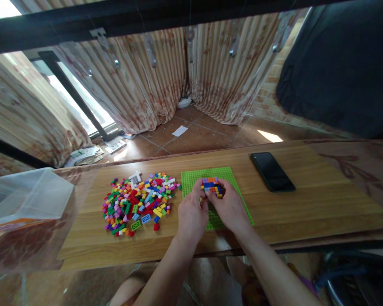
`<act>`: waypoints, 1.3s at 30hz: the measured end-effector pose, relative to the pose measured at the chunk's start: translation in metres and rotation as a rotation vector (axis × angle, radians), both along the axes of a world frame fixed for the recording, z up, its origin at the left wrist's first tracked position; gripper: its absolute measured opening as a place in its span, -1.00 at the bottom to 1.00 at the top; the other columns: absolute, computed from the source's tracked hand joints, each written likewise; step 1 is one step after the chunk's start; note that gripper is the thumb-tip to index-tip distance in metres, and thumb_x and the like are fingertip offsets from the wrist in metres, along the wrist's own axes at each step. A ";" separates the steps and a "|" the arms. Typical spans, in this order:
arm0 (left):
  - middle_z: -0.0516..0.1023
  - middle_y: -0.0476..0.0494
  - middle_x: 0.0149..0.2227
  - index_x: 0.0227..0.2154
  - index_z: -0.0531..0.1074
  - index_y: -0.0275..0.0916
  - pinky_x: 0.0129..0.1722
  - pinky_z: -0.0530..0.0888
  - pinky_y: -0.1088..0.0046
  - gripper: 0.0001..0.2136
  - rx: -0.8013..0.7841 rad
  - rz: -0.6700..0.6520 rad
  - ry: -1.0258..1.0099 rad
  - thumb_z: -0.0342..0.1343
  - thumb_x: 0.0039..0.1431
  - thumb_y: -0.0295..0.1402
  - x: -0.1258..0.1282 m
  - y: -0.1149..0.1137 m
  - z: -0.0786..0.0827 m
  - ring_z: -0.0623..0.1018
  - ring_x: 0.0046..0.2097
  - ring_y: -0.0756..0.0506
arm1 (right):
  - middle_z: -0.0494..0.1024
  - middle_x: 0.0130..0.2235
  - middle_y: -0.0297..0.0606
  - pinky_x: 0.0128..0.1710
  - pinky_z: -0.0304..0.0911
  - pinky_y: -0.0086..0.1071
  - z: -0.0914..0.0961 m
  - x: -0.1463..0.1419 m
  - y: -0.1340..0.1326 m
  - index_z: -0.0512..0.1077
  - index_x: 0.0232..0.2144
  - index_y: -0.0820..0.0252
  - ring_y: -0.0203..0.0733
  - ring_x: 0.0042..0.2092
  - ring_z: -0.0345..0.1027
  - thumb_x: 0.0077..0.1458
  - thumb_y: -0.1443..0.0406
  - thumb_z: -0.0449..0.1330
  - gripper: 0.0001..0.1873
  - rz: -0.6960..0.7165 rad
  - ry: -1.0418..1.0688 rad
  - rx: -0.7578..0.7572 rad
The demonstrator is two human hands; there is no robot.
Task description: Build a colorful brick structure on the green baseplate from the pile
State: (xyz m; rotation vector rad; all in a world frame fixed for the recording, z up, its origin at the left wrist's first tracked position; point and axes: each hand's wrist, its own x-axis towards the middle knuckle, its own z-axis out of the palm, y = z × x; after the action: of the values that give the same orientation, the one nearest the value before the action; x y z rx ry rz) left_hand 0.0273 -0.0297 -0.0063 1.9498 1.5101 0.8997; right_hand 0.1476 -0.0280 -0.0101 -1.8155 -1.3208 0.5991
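A small block of joined toy bricks (212,184), in orange, blue, purple and yellow, is between my two hands above the green baseplate (191,175). My left hand (194,211) grips its left side with bent fingers. From the right, my right hand (230,205) closes on the same block, thumb toward the near side. The fingers cover the block's lower part and both ends, so I cannot tell whether it touches the baseplate. To the left of the baseplate lies a wide pile of loose bricks (137,202) in many colours.
A black phone (272,171) lies on the wooden board (322,199) to the right. At the far left stands a translucent plastic bin (28,195). Behind the board are a tiled floor (198,135) and striped curtains (166,80). A dark bar (130,17) crosses the top.
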 end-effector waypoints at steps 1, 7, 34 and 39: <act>0.56 -0.05 -0.25 0.17 0.20 -0.13 -0.15 0.41 0.39 -0.45 0.001 -0.002 0.001 0.02 0.10 -0.57 0.000 0.000 0.000 0.53 -0.23 -0.08 | 0.50 -0.04 -0.03 0.01 0.25 -0.07 -0.001 0.000 -0.001 0.36 0.01 0.23 0.04 -0.02 0.39 0.01 0.15 0.19 -0.49 -0.001 -0.003 0.006; 0.55 -0.05 -0.25 0.19 0.15 -0.13 -0.15 0.42 0.38 -0.43 0.002 -0.013 0.007 0.01 0.10 -0.56 -0.002 0.000 -0.003 0.53 -0.23 -0.08 | 0.53 -0.06 -0.05 -0.02 0.27 -0.10 -0.007 0.007 0.000 0.40 -0.02 0.21 0.03 -0.05 0.41 0.00 0.06 0.20 -0.47 0.018 0.098 0.010; 0.52 0.02 -0.48 -0.29 0.53 -0.30 -0.54 0.27 0.62 -0.75 0.033 0.520 -0.952 0.26 -0.12 -0.44 -0.096 0.024 0.051 0.38 -0.52 0.10 | 0.48 -0.09 0.11 -0.03 0.24 -0.08 -0.012 -0.001 0.001 0.34 0.02 0.44 0.09 -0.08 0.37 0.04 -0.06 0.09 -0.28 0.000 -0.160 -0.047; 0.53 0.00 -0.48 -0.26 0.53 -0.32 -0.57 0.25 0.64 -0.71 0.034 0.552 -1.057 0.29 -0.13 -0.42 -0.119 0.021 0.057 0.34 -0.56 0.13 | 0.48 -0.07 0.09 -0.09 0.27 -0.07 -0.009 0.002 -0.001 0.34 0.05 0.38 0.09 -0.10 0.39 0.04 -0.10 0.10 -0.26 -0.016 -0.199 -0.085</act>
State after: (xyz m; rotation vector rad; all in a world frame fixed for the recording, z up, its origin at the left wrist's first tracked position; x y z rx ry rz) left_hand -0.0920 -0.0087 0.0509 0.7331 1.3072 1.7966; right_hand 0.1497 -0.0292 -0.0187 -1.9954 -1.4288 0.4818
